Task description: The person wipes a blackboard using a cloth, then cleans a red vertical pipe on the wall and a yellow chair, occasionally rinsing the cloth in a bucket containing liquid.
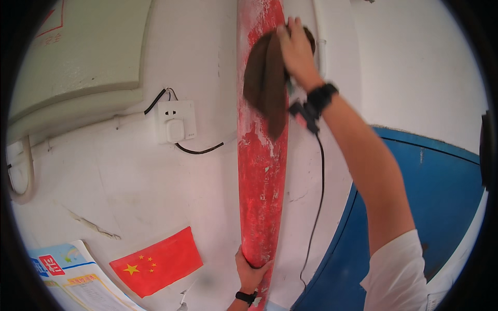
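Observation:
A red pipe (261, 186) with worn, flaking paint runs upright before me. My right hand (297, 50) presses a dark brown cloth (266, 77) against its upper part; the cloth drapes over the front of the pipe and is slightly blurred. Lower down, my left hand (252, 270) grips around the pipe, thumb and fingers on opposite sides. A black strap with a small device (305, 116) is on my right wrist, and a black cable (321, 175) hangs from it. A black band (246, 297) circles my left wrist.
A white wall socket (176, 120) with a plug and black cable is left of the pipe. Below are a red flag with yellow stars (163, 262) and a printed poster (78, 272). A greenish cabinet (85, 50) juts out upper left. A blue door (424, 182) stands right.

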Motion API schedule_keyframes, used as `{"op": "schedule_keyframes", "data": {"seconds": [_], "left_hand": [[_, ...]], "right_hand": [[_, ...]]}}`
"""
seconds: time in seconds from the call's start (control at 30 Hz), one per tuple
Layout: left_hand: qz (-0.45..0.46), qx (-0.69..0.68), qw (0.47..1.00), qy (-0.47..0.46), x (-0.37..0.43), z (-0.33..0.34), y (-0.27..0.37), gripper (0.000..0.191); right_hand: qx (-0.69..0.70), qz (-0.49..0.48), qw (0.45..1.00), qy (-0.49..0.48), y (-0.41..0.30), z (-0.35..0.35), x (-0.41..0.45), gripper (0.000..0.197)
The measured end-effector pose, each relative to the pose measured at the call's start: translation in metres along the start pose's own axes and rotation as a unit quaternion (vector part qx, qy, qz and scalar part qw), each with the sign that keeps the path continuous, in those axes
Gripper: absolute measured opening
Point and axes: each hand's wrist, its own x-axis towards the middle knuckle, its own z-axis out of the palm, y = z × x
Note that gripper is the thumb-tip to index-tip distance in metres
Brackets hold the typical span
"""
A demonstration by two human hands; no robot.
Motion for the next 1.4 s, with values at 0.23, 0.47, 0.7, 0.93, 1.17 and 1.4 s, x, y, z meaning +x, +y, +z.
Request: {"op": "schedule_keyframes", "data": {"seconds": [0.23, 0.47, 0.7, 0.93, 1.17, 1.4], "left_hand": [[0.015, 0.013, 1.000, -0.002, -0.003, 0.001, -0.016, 0.099], [0.011, 0.025, 1.000, -0.010, 0.001, 0.013, -0.006, 0.101], [0.023, 0.008, 1.000, -0.001, -0.001, 0.012, -0.020, 0.095], [0.010, -0.004, 1.000, -0.022, -0.004, 0.004, -0.032, 0.094], [-0.004, -0.054, 0.998, -0.034, -0.005, 0.011, -0.031, 0.094], [0.022, 0.039, 0.999, -0.002, -0.003, -0.003, -0.014, 0.100]], "right_hand": [[0.263, 0.218, 0.933, -0.113, 0.025, -0.001, 0.074, 0.042], [0.045, 0.237, 0.953, -0.182, 0.031, -0.039, -0.038, 0.053], [0.138, 0.294, 0.922, -0.212, -0.044, -0.084, -0.237, 0.039], [0.383, 0.249, 0.888, -0.053, -0.063, -0.068, -0.185, 0.059], [0.277, -0.154, 0.938, 0.143, -0.041, 0.003, 0.044, 0.023], [-0.138, -0.271, 0.901, -0.310, -0.054, 0.014, 0.026, 0.024]]}}
